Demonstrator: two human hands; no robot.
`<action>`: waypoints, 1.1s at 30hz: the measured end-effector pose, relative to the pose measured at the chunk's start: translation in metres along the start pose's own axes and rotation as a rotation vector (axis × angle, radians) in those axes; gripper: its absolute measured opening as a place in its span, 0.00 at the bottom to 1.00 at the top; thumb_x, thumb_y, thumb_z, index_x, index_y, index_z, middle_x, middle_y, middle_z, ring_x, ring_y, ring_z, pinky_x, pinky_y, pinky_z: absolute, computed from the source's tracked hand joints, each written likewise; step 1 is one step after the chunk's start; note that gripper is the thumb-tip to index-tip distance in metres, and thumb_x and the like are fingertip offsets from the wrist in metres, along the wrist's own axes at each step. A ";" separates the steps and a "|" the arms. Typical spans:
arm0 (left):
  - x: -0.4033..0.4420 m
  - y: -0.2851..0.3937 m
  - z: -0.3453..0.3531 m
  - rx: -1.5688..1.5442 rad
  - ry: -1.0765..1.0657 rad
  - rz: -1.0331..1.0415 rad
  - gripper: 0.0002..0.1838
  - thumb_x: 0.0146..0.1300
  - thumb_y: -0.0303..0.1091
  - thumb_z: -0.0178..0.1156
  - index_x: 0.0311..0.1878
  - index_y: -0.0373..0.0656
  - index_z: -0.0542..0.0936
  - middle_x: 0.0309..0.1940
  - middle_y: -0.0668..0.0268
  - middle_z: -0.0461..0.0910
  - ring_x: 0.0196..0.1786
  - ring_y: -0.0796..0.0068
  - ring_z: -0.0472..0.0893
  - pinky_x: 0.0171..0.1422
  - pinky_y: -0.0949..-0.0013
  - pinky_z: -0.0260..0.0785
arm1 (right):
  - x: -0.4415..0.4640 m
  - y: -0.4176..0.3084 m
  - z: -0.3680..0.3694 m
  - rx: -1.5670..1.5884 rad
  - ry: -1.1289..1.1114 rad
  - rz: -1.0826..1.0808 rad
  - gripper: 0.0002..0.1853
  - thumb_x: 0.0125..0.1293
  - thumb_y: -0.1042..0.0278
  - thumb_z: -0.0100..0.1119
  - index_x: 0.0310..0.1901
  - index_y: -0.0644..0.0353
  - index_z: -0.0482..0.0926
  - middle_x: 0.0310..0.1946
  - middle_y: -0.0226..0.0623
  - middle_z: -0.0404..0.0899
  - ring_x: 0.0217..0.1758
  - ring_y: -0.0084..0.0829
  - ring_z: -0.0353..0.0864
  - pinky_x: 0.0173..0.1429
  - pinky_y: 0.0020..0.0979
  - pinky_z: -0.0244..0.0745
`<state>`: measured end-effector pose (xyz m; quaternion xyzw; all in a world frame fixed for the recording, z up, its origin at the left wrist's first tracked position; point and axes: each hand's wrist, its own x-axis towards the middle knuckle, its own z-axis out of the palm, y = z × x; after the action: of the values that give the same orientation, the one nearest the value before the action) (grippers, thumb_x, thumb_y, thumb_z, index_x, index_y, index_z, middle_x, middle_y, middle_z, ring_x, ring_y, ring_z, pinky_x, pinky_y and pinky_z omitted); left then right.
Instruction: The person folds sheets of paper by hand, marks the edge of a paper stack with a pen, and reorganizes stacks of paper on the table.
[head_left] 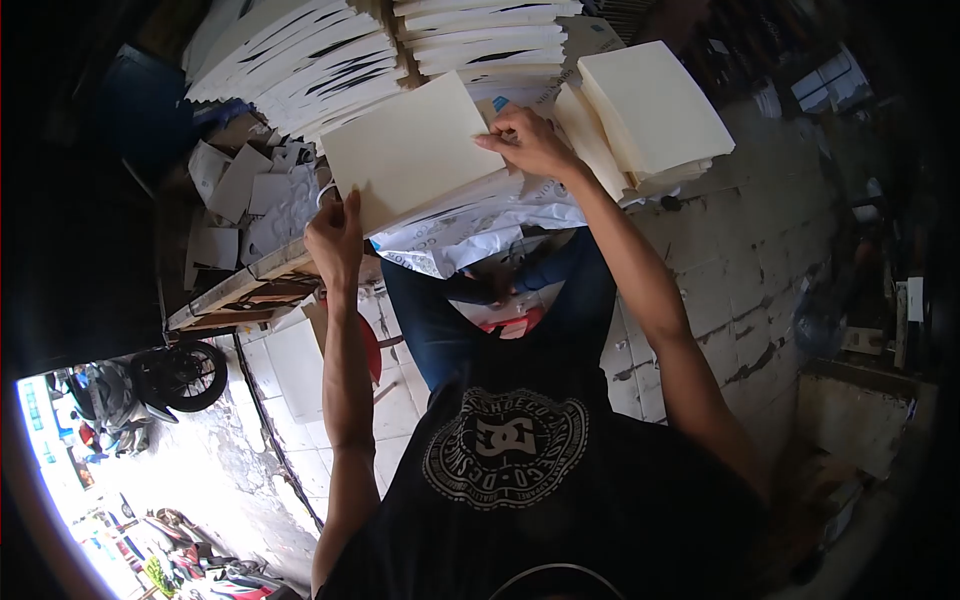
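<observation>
A flat cream sheet [405, 150], stiff like paper or card, lies at a slant in front of me, over a stack of similar sheets. My left hand [336, 238] is closed at its lower left corner, thumb on the near side and fingers curled. At the sheet's right edge, my right hand [530, 143] pinches it between thumb and fingers. White printed wrapping [450, 245] hangs crumpled beneath the stack. Just right of my right hand stands another stack of cream sheets [655, 110], with some leaning pieces at its left side.
Tall piles of cream sheets [310, 65] rise behind, with a second column [480, 35] beside them. Scraps of paper [240, 190] fill the left side near a wooden edge [250, 278]. A motorcycle wheel [182, 376] shows at lower left. Tiled floor [700, 250] extends right.
</observation>
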<state>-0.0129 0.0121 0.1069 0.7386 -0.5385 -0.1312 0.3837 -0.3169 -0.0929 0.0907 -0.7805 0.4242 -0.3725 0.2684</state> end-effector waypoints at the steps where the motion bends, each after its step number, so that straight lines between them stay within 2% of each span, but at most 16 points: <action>1: 0.000 -0.001 0.002 -0.006 -0.001 -0.018 0.23 0.64 0.47 0.66 0.29 0.32 0.82 0.15 0.63 0.76 0.22 0.81 0.71 0.30 0.68 0.66 | -0.001 0.007 0.003 0.015 -0.024 0.003 0.22 0.62 0.52 0.68 0.23 0.64 0.78 0.21 0.39 0.75 0.36 0.39 0.75 0.44 0.41 0.71; 4: -0.002 -0.002 0.005 -0.017 -0.007 -0.055 0.23 0.63 0.48 0.66 0.29 0.31 0.83 0.16 0.62 0.77 0.23 0.80 0.72 0.32 0.68 0.67 | -0.004 0.018 0.009 -0.002 -0.044 -0.005 0.22 0.63 0.51 0.66 0.22 0.62 0.79 0.22 0.37 0.76 0.39 0.40 0.75 0.49 0.43 0.71; 10: 0.001 -0.002 0.006 -0.021 -0.025 -0.064 0.24 0.63 0.49 0.66 0.32 0.31 0.85 0.20 0.59 0.82 0.26 0.78 0.78 0.35 0.67 0.71 | -0.006 0.024 0.014 0.002 -0.057 -0.041 0.23 0.64 0.52 0.65 0.19 0.61 0.77 0.21 0.35 0.76 0.39 0.40 0.74 0.54 0.43 0.68; 16: 0.004 -0.006 0.007 -0.026 -0.061 -0.111 0.25 0.62 0.51 0.66 0.35 0.31 0.86 0.24 0.57 0.85 0.29 0.75 0.82 0.39 0.66 0.73 | -0.006 0.027 0.015 0.013 -0.084 0.008 0.23 0.64 0.52 0.65 0.19 0.62 0.77 0.21 0.35 0.76 0.42 0.39 0.74 0.60 0.42 0.66; 25: 0.005 -0.002 0.006 0.000 -0.070 -0.142 0.25 0.60 0.52 0.67 0.36 0.32 0.87 0.25 0.56 0.85 0.30 0.72 0.84 0.40 0.65 0.74 | -0.009 0.032 0.019 -0.097 -0.053 -0.014 0.22 0.63 0.51 0.67 0.22 0.61 0.76 0.28 0.38 0.78 0.44 0.39 0.76 0.60 0.42 0.66; 28: 0.005 -0.003 0.006 0.012 -0.059 -0.134 0.25 0.60 0.52 0.67 0.36 0.33 0.87 0.24 0.55 0.85 0.30 0.70 0.85 0.40 0.65 0.74 | -0.012 0.027 0.012 -0.015 -0.077 0.049 0.15 0.64 0.55 0.67 0.30 0.60 0.82 0.36 0.39 0.81 0.50 0.40 0.77 0.61 0.41 0.67; 29: 0.005 -0.004 0.007 0.024 -0.051 -0.121 0.25 0.59 0.52 0.67 0.35 0.33 0.87 0.24 0.55 0.85 0.29 0.69 0.85 0.40 0.65 0.74 | -0.017 0.023 0.010 -0.039 -0.014 -0.024 0.13 0.63 0.56 0.68 0.36 0.58 0.83 0.40 0.38 0.82 0.53 0.40 0.77 0.62 0.40 0.68; 31: 0.006 -0.004 0.008 0.030 -0.034 -0.107 0.25 0.59 0.52 0.67 0.35 0.33 0.87 0.24 0.55 0.85 0.28 0.68 0.84 0.39 0.65 0.74 | -0.030 0.015 0.005 -0.084 0.107 -0.176 0.16 0.61 0.57 0.70 0.48 0.54 0.86 0.47 0.38 0.84 0.58 0.40 0.77 0.64 0.38 0.68; 33: 0.005 -0.003 0.007 0.022 -0.022 -0.104 0.24 0.59 0.51 0.67 0.33 0.33 0.86 0.23 0.55 0.85 0.27 0.67 0.84 0.39 0.65 0.74 | -0.040 0.012 0.000 -0.188 -0.017 -0.180 0.21 0.60 0.51 0.69 0.53 0.46 0.84 0.53 0.37 0.82 0.65 0.40 0.72 0.65 0.42 0.66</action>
<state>-0.0131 0.0045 0.1008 0.7684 -0.5048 -0.1532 0.3623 -0.3370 -0.0639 0.0681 -0.8402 0.3835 -0.3471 0.1631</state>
